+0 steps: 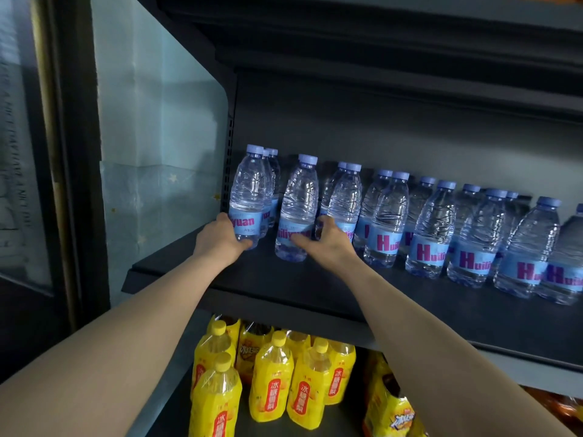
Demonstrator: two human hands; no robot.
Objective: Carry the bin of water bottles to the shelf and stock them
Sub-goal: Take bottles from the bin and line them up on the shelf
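Note:
Two clear water bottles with light-blue caps and blue labels stand at the left end of the dark shelf point(284, 279). My left hand point(220, 239) grips the lower part of the leftmost bottle point(247, 190). My right hand point(325, 239) grips the base of the second bottle point(298, 203), thumb across its label. Several more of the same water bottles point(432, 228) stand in rows along the shelf to the right. The bin is not in view.
A glass side panel point(157, 137) closes the shelf unit on the left. An upper shelf point(378, 74) overhangs the bottles. On the shelf below stand several yellow drink bottles point(271, 380) and yellow multipacks point(388, 405).

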